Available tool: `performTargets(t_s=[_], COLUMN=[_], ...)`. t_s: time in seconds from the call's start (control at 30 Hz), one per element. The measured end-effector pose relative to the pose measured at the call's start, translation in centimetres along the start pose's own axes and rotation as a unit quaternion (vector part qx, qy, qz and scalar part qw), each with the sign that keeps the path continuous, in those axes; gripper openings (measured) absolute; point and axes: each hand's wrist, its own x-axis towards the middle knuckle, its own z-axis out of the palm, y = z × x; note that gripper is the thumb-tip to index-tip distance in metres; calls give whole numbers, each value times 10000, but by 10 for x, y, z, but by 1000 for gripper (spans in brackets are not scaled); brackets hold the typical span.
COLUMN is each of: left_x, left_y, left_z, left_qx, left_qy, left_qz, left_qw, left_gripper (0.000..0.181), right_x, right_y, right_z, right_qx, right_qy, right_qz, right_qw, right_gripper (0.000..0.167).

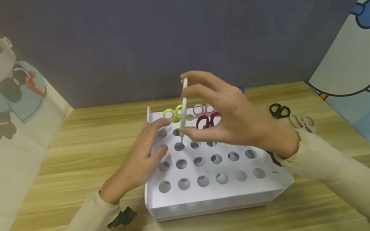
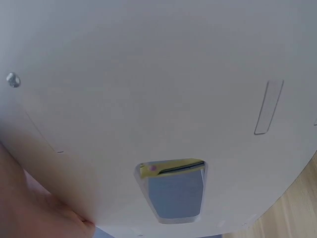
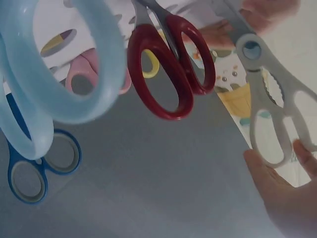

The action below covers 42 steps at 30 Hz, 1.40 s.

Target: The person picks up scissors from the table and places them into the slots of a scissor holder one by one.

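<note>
White-handled scissors (image 1: 183,109) (image 3: 267,94) point downward over a round hole in the white rack (image 1: 215,189), their tip at the hole. My right hand (image 1: 230,114) (image 3: 292,198) pinches their handles between fingers and thumb. At the rack's left side my left hand (image 1: 142,156) rests with relaxed fingers on the edge. Red scissors (image 3: 158,74), yellow scissors (image 1: 169,114) and pink scissors (image 1: 198,109) stand in the rack's back part. The left wrist view shows the rack's white side panel (image 2: 124,114) with a cutout, and part of the left hand (image 2: 39,208).
Black scissors (image 1: 280,110) and pale pink scissors (image 1: 304,123) lie on the wooden table (image 1: 80,164) right of the rack. A dark object (image 1: 123,217) lies by the left sleeve. Light blue scissors (image 3: 106,89) and blue scissors (image 3: 29,173) show in the right wrist view.
</note>
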Motion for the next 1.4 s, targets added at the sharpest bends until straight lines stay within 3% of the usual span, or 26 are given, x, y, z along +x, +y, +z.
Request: performTargets(t_s=[0.37, 0.73, 1.03, 1.17, 1.4], left_x=[2, 2, 2, 3, 1], left_y=[0, 1, 2, 4, 4], left_z=[2, 2, 2, 1, 0], left_qx=[-44, -112, -70, -35, 46], left_qy=[49, 43, 54, 30, -48], left_qz=[93, 37, 76, 15, -258], left_qw=[9999, 9999, 9999, 10000, 9996], left_gripper=[58, 56, 54, 54, 55], right_x=[-6, -3, 1, 3, 1], right_y=[-1, -1, -3, -11, -23], right_z=[21, 21, 25, 25, 34], right_qx=[-321, -434, -791, -1154, -1852], right_qy=[-1101, -1189, -2003, -2194, -1978], right_qz=[148, 416, 1355, 1387, 1168], right_qw=[9933, 9911, 9671, 9588, 9555], right_gripper=[47, 44, 49, 50, 44])
